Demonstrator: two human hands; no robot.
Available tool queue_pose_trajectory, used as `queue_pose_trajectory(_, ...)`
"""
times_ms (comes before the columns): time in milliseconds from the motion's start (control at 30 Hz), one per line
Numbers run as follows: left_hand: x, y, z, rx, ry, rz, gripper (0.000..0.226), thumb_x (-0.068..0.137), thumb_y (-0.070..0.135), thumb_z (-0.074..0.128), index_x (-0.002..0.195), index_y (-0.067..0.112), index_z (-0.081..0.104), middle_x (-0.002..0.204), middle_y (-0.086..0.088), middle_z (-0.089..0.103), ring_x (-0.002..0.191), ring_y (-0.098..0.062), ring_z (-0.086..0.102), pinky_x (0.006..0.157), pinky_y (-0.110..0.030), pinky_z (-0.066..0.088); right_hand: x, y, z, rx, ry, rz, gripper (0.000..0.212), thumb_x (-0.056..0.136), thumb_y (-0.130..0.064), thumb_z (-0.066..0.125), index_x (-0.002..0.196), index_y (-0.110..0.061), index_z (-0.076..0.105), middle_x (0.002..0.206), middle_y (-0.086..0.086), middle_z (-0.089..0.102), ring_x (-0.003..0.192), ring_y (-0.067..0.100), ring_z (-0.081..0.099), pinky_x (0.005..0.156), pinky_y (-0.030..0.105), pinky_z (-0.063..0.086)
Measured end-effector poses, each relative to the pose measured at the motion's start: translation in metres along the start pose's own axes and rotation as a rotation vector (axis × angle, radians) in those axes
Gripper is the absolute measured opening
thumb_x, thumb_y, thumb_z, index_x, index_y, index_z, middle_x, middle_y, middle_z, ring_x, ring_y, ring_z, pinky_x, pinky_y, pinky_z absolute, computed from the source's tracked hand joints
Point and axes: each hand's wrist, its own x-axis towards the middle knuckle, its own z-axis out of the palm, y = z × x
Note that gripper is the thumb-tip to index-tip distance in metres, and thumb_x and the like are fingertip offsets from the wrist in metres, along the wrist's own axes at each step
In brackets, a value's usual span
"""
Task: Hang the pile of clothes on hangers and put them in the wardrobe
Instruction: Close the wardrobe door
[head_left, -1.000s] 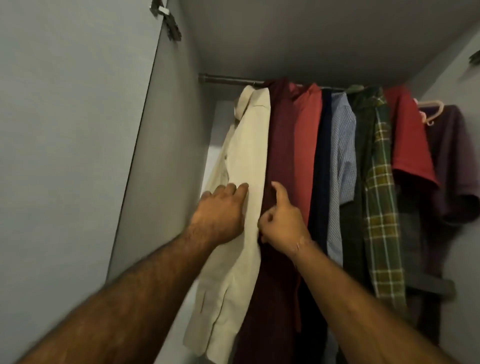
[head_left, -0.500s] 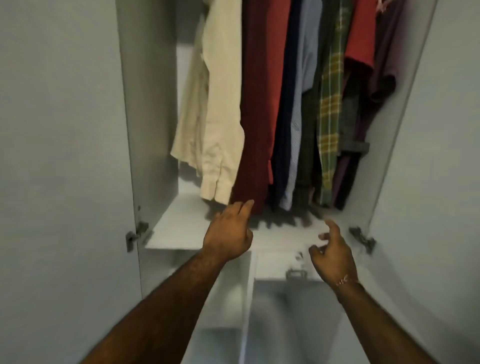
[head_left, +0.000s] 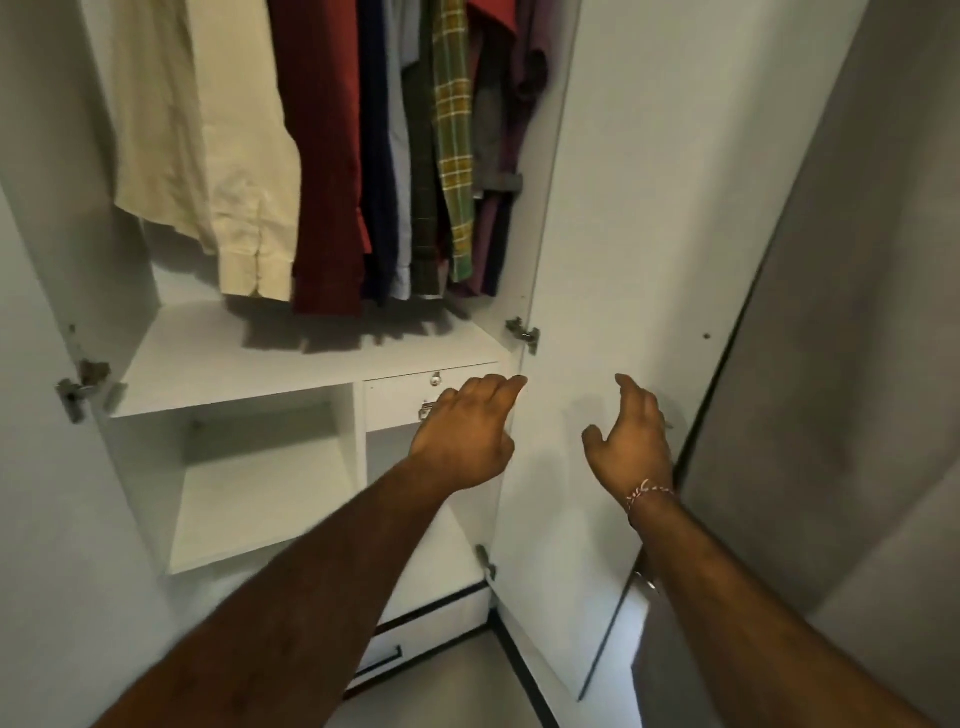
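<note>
Several shirts hang in the open white wardrobe (head_left: 291, 358): a cream shirt (head_left: 234, 171) at the left, a dark red shirt (head_left: 322, 156), a navy one, a green plaid shirt (head_left: 452, 140) and maroon ones at the right. My left hand (head_left: 462, 431) is stretched out, fingers loose, in front of the small drawer (head_left: 395, 400), holding nothing. My right hand (head_left: 628, 436) is open with fingers spread, close to the inner face of the right wardrobe door (head_left: 623, 208) near its outer edge. I cannot tell whether it touches the door.
The left door (head_left: 36, 467) stands open at the left edge. Below the hanging space are open shelf compartments (head_left: 254, 493) and a bottom drawer (head_left: 431, 618). A grey wall (head_left: 857, 364) is at the right behind the door. Hinges stick out on both sides.
Both hands left the hanging shirts and dropped down and to the right. My view tilted down to the shelves and swung toward the right door. My right hand now reaches the door.
</note>
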Motion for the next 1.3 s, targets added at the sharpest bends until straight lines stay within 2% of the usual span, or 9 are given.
queue_pose_trajectory(367, 0.082, 0.121, 0.022, -0.01, 0.024, 0.116, 0.076, 0.093, 0.025, 0.057, 0.162, 0.021, 0.025, 0.158, -0.005, 0.042, 0.14, -0.026, 0.043, 0.112, -0.046, 0.04, 0.087, 0.075, -0.07, 0.099, -0.011, 0.16, 0.094, 0.082, -0.027, 0.077, 0.159, -0.017, 0.024, 0.16, 0.009, 0.032, 0.146, 0.034, 0.037, 0.114, 0.053, 0.044)
queue_pose_trajectory(600, 0.111, 0.141, 0.046, 0.027, -0.036, 0.118, 0.076, 0.094, 0.027, 0.059, 0.161, 0.023, 0.024, 0.159, -0.005, 0.04, 0.141, -0.026, 0.043, 0.113, -0.045, 0.039, 0.118, 0.072, -0.057, 0.341, 0.009, 0.326, 0.107, 0.087, -0.025, 0.077, 0.164, -0.016, 0.003, 0.169, 0.009, 0.018, 0.154, 0.033, 0.026, 0.123, 0.046, 0.031)
queue_pose_trajectory(733, 0.116, 0.138, 0.051, 0.005, 0.002, 0.124, 0.071, 0.098, 0.03, 0.054, 0.162, 0.022, 0.024, 0.161, -0.006, 0.039, 0.143, -0.026, 0.041, 0.115, -0.046, 0.039, 0.12, 0.067, -0.06, 0.44, 0.034, 0.357, 0.099, 0.089, -0.032, 0.075, 0.164, -0.015, 0.013, 0.168, 0.008, 0.024, 0.152, 0.031, 0.03, 0.12, 0.044, 0.032)
queue_pose_trajectory(800, 0.118, 0.135, 0.05, 0.003, 0.071, 0.149, 0.068, 0.101, 0.035, 0.049, 0.163, 0.022, 0.023, 0.166, -0.006, 0.031, 0.149, -0.025, 0.034, 0.118, -0.048, 0.037, 0.11, 0.065, -0.063, 0.554, 0.111, 0.333, 0.076, 0.093, -0.032, 0.071, 0.157, -0.019, 0.032, 0.157, 0.005, 0.043, 0.141, 0.029, 0.046, 0.113, 0.042, 0.041)
queue_pose_trajectory(867, 0.119, 0.132, 0.046, 0.066, 0.145, 0.178, 0.068, 0.103, 0.038, 0.043, 0.165, 0.023, 0.017, 0.172, -0.007, 0.016, 0.156, -0.026, 0.022, 0.123, -0.047, 0.027, 0.1, 0.065, -0.061, 0.674, 0.183, 0.298, 0.042, 0.096, -0.035, 0.067, 0.134, -0.024, 0.055, 0.126, -0.004, 0.065, 0.116, 0.023, 0.062, 0.101, 0.042, 0.053)
queue_pose_trajectory(967, 0.115, 0.125, 0.04, 0.277, 0.263, 0.293, 0.07, 0.102, 0.04, 0.036, 0.166, 0.022, 0.013, 0.174, -0.01, -0.001, 0.161, -0.027, 0.0, 0.128, -0.048, 0.012, 0.085, 0.061, -0.056, 0.919, 0.165, 0.18, 0.021, 0.093, -0.035, 0.061, 0.108, -0.022, 0.067, 0.086, -0.004, 0.071, 0.081, 0.02, 0.065, 0.067, 0.035, 0.057)
queue_pose_trajectory(1067, 0.101, 0.102, 0.04, 0.347, 0.298, 0.288, 0.072, 0.103, 0.039, 0.041, 0.166, 0.017, 0.014, 0.173, -0.014, -0.004, 0.16, -0.03, -0.006, 0.127, -0.054, 0.012, 0.073, 0.035, -0.046, 1.04, -0.022, 0.037, 0.023, 0.099, -0.022, 0.054, 0.111, -0.013, 0.07, 0.092, 0.006, 0.075, 0.068, 0.018, 0.068, 0.055, 0.029, 0.057)
queue_pose_trajectory(1167, 0.077, 0.065, 0.035, 0.378, 0.327, 0.091, 0.073, 0.104, 0.038, 0.043, 0.165, 0.012, 0.015, 0.173, -0.015, -0.004, 0.16, -0.032, -0.007, 0.129, -0.051, 0.01, 0.064, -0.007, -0.02, 1.015, -0.221, -0.09, 0.024, 0.104, -0.014, 0.051, 0.118, -0.016, 0.071, 0.104, 0.003, 0.075, 0.084, 0.013, 0.072, 0.064, 0.025, 0.058)
queue_pose_trajectory(1300, 0.051, 0.006, 0.01, 0.541, 0.241, -0.118, 0.08, 0.099, 0.036, 0.045, 0.165, 0.01, 0.011, 0.172, -0.013, -0.017, 0.158, -0.033, -0.017, 0.129, -0.052, 0.007, 0.062, -0.054, 0.026, 0.64, -0.05, -0.383, 0.034, 0.097, -0.012, 0.058, 0.123, -0.03, 0.069, 0.113, -0.012, 0.065, 0.102, 0.013, 0.065, 0.08, 0.013, 0.051)
